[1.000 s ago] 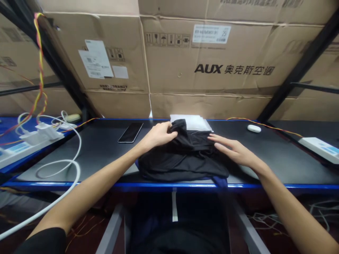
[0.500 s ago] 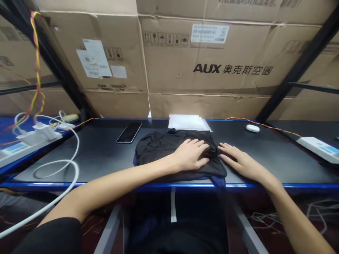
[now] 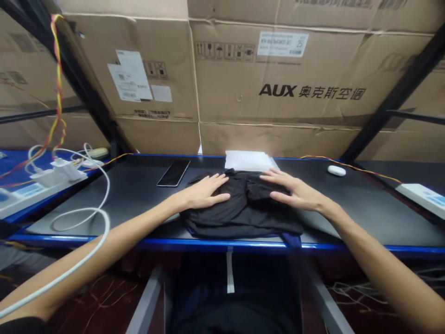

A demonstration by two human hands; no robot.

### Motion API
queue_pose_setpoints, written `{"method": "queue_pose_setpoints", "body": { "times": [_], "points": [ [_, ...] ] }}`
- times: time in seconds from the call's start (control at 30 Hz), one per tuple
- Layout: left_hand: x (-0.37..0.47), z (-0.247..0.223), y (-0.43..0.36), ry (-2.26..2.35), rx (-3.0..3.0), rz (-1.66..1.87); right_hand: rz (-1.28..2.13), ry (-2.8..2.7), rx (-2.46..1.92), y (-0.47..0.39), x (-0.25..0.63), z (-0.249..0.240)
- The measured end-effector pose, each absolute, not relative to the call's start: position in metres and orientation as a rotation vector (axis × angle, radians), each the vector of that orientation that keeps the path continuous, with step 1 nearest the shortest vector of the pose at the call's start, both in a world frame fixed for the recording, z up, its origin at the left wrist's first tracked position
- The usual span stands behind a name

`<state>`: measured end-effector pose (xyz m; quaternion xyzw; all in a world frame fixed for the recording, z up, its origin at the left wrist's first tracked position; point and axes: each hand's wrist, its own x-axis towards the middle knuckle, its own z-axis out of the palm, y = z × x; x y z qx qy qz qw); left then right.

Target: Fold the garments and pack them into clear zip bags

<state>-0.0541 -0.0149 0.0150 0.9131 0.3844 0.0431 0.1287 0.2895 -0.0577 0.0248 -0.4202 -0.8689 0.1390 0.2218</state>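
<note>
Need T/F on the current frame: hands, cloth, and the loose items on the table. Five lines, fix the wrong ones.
1. The left hand is spread over the black cloth. True.
2. The phone lies to the left of the cloth on the table. True.
3. The right hand grips the phone. False: it is over the right part of the cloth, fingers spread.
4. The white flat bundle sits at the cloth's far side, toward the cardboard. True.
5. The small white rounded case is on top of the cloth. False: it lies on the table, to the right of the cloth and apart from it.
</note>
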Motion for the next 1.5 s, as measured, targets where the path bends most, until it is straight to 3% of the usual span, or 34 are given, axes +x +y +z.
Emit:
{"method": "queue_pose_setpoints", "body": {
  "times": [0.17,0.43,0.83,1.2,1.5],
  "points": [
    [-0.061,0.007,-0.016,1.149,2.693,0.069,0.424,-2.679,-1.15,-0.043,0.273,0.018],
    [-0.047,0.014,0.015,1.129,2.793,0.265,0.509,-2.711,-1.204,-0.047,0.274,0.02],
    [-0.019,0.011,0.05,1.073,2.79,0.201,0.774,-2.729,-1.203,-0.04,0.279,0.033],
    [-0.023,0.002,0.053,0.923,2.837,0.536,0.777,-2.695,-1.086,-0.036,0.287,0.03],
    [-0.025,0.001,0.052,0.973,2.835,0.53,0.79,-2.684,-1.124,-0.037,0.285,0.03]
  ]
}}
